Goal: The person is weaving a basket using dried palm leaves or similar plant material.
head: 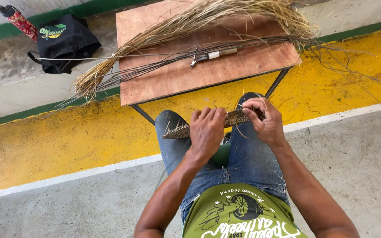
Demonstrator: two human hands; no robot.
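Presently, a woven fibre strip (199, 126) is held over the knees: the left hand (207, 132) is closed over its middle, while the right hand (263, 121) fingers pinch its end. Beyond the fingers, a knife (212, 55) and straw bundle (190, 31) are laid on the bench (177, 79).

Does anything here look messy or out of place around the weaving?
Mostly tidy. The dry fibre bundle overhangs the small wooden table at both ends, with stray strands trailing onto the yellow floor stripe. Both hands, left and right, hold the woven strip across the knees.
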